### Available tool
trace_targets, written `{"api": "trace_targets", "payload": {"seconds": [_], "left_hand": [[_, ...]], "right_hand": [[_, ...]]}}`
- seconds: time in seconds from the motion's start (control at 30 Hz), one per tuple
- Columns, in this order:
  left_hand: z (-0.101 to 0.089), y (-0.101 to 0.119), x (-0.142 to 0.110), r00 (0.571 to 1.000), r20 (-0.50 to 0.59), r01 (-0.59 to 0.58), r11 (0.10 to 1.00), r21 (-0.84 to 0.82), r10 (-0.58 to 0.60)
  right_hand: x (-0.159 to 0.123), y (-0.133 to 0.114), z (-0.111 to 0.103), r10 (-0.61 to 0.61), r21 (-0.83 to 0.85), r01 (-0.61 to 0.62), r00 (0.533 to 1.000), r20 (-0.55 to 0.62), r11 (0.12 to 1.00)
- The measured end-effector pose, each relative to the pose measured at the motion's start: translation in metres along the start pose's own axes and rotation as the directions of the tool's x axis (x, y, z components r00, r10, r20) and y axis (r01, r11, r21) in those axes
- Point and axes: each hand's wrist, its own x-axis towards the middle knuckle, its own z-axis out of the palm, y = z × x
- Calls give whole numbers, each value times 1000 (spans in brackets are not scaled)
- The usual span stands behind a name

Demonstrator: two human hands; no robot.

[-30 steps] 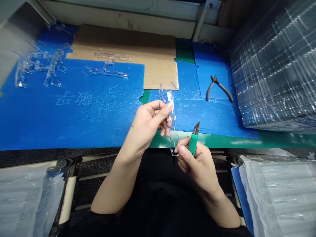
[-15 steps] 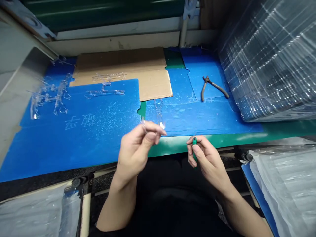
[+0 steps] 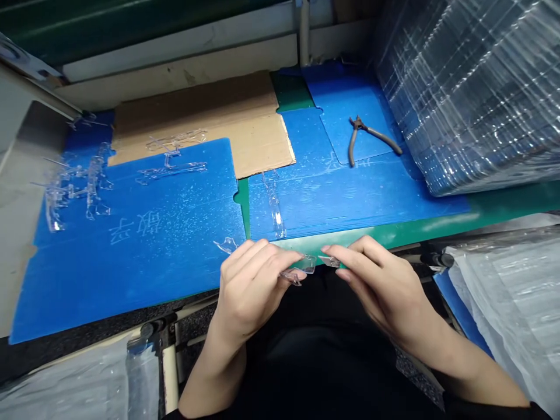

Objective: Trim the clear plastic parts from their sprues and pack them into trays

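My left hand, palm down, is closed round a clear plastic part. One end of that part sticks out past my thumb and another shows beyond the knuckles. My right hand pinches a small green-handled knife, its short grey blade directed left at the plastic part with a narrow gap between; most of the handle is hidden by the fingers. Just beyond both hands, a slim clear plastic piece lies on the blue sheet.
Branched clear plastic mouldings lie at left, and another straddles the cardboard and blue sheet. Cutting pliers rest at right beside a tall stack of clear trays. The green table edge runs close to my hands.
My left hand has turned palm down, bringing the plastic part toward the right hand. My right hand has rotated the knife from upright to leftward. The camera view has shifted and tilted slightly.
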Motion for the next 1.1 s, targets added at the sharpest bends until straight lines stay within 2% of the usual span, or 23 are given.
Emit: {"api": "trace_targets", "payload": {"seconds": [0.13, 0.4, 0.87, 1.0, 1.1], "left_hand": [[0, 2, 1, 1000, -18, -14, 1000, 22, 14], [0, -1, -5, 1000, -14, -23, 1000, 18, 23], [-3, 3, -5, 999, 20, -41, 997, 72, 40], [-1, 8, -6, 999, 43, -33, 999, 15, 32], [2, 12, -5, 997, 72, 6, 999, -34, -4]], "right_hand": [[1, -2, -1, -26, -117, 28, 1000, 18, 993], [-3, -2, -5, 16, -16, -14, 997, 79, 1000], [-3, -1, -3, 26, -55, -24, 998, 49, 998], [2, 7, -1, 82, -77, -82, 997, 0, 994], [4, 15, 1, 121, -8, -121, 993, -15, 993]]}}
